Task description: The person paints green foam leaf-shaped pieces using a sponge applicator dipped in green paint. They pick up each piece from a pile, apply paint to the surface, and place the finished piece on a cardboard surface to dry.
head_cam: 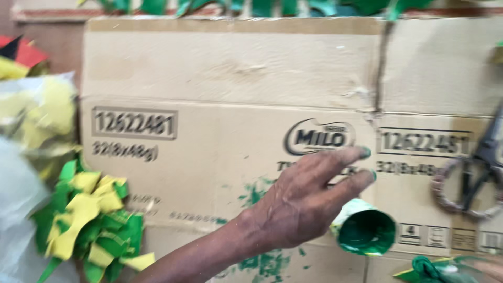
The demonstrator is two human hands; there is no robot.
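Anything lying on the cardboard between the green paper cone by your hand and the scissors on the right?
Nothing lies there. In the head view, only bare printed cardboard separates the green paper cone from the scissors.

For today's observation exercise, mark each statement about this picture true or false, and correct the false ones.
1. The hand lies over flattened cardboard. True.
2. The hand grips the scissors. False: the scissors lie apart, at the right edge.
3. A green paper cone sits under the fingers. True.
4. The scrap pile at the left is blue and white. False: it is green and yellow.
5. Green stains mark the cardboard. True.
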